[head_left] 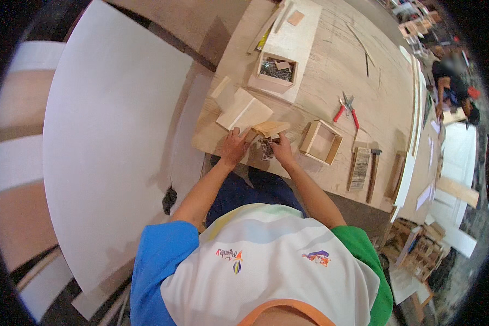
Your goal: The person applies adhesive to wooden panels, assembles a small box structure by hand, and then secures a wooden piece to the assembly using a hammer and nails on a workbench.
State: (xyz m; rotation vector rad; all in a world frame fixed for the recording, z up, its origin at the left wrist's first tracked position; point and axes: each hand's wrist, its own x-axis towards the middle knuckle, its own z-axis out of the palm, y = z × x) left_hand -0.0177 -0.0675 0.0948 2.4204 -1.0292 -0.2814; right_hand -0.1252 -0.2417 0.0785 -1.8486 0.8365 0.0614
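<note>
The left hand's point(234, 148) fingers are bent against the left end of a small wooden piece point(270, 129), and the right hand's point(282, 152) fingers are curled at its right end, just below it; whether either set is clamped on it I cannot tell. The piece sits between the hands near the close edge of the tabletop point(331, 60). It is pale yellowish-brown, angular and bare of paint, with a lighter upper face and darker lower side; it looks tilted, and its underside is hidden. Just below it is a dark, mottled item point(267, 149), too unclear to name. Pale boards point(245, 111) lie just beyond the left hand, and an open wooden box point(334, 150) stands to the right. Farther out are red-handled pliers point(355, 118), a hammer point(373, 174) and a box of nails point(277, 79).
</note>
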